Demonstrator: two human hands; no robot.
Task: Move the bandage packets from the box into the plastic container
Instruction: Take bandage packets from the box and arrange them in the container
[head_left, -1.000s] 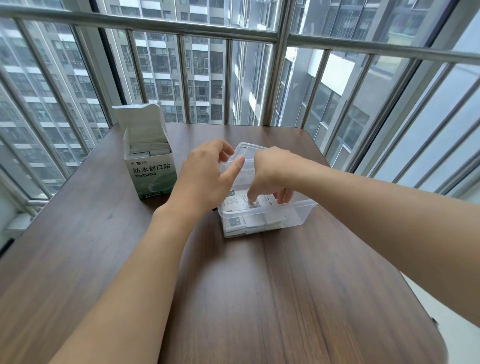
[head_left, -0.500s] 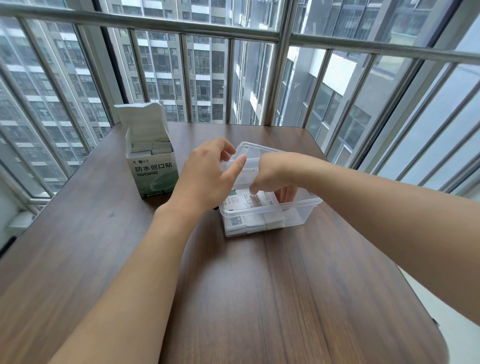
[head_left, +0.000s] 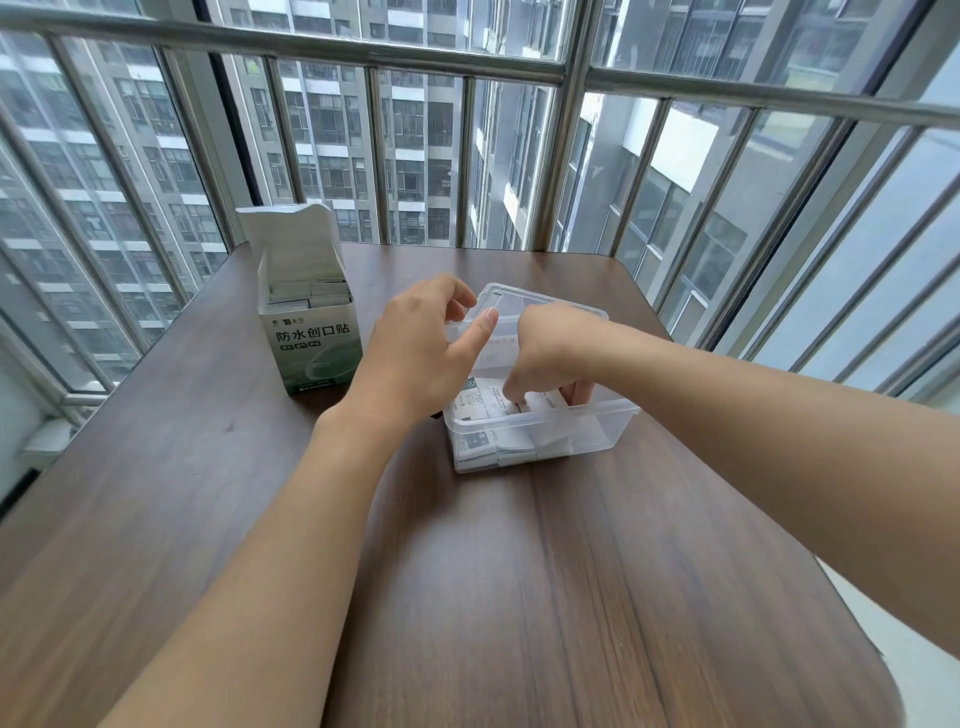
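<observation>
Both hands crowd the plastic container, box just beside.

A dark wood-grain bench with rounded far corners stands against a metal window railing of grey bars — beyond the glass rise grey high-rise apartment blocks, close and many-windowed.

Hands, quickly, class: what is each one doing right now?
Left hand: open, fingers loosely bent, thumb against the plastic container rim, gripping nothing.
Right hand: fingers down among the bandage packets; grip cannot be told.
</observation>
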